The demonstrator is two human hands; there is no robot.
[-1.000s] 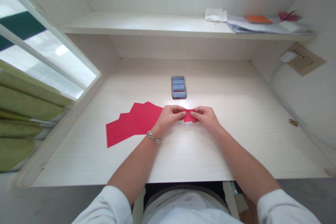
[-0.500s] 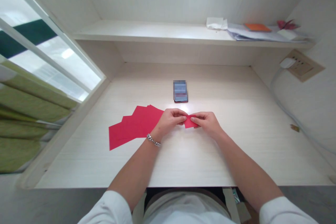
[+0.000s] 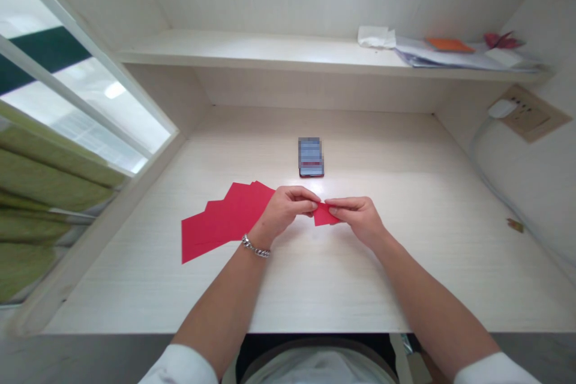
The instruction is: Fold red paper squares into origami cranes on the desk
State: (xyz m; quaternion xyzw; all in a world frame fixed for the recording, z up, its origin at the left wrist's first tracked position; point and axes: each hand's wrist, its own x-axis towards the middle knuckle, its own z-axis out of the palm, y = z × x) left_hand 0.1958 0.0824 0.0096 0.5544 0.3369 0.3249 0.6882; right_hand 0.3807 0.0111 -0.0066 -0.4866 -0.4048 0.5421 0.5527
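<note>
Left hand [image 3: 290, 209] and right hand [image 3: 359, 216], both pinching that small red paper [image 3: 323, 216] just below centre, red sheets [image 3: 227, 215] fanned centre-left, phone [image 3: 311, 157] mid-frame (all pixelated, mind).

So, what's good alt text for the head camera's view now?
A person's left hand and right hand pinch a small red paper at a pale desk; larger red sheets lie overlapping to the left, a phone beyond.
</note>
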